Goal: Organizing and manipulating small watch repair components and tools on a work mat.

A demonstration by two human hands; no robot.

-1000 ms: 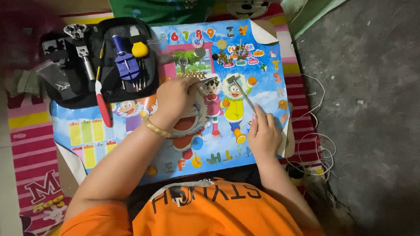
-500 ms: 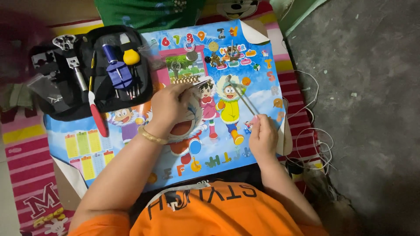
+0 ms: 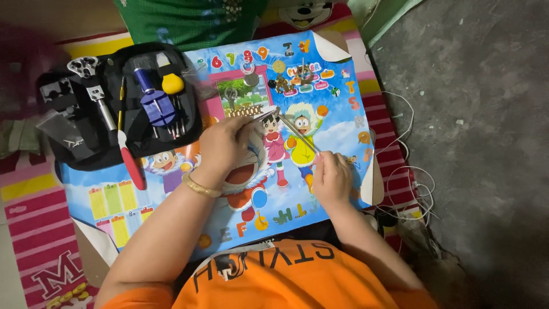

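My left hand [image 3: 224, 144], with a gold bracelet on the wrist, rests on a colourful cartoon mat [image 3: 337, 129]. Its fingers pinch a small pale piece [image 3: 262, 114], mostly hidden by them. My right hand [image 3: 331, 178] grips thin metal tweezers [image 3: 298, 134]. They slant up and left, and their tip reaches the piece at my left fingertips. Several tiny metal watch parts [image 3: 291, 74] lie scattered on the mat beyond both hands.
An open black tool case [image 3: 123, 134] lies at the left with a blue tool [image 3: 153, 103], a yellow ball [image 3: 172, 84] and a red-handled tool [image 3: 132, 167]. White cables [image 3: 409, 177] trail at the right on a grey floor [image 3: 480, 114]. A striped rug [image 3: 34, 223] lies underneath.
The view has shifted so the mat and hands sit lower in the frame. The tweezers' tip has closed in on my left fingertips. Both hands keep their grips.
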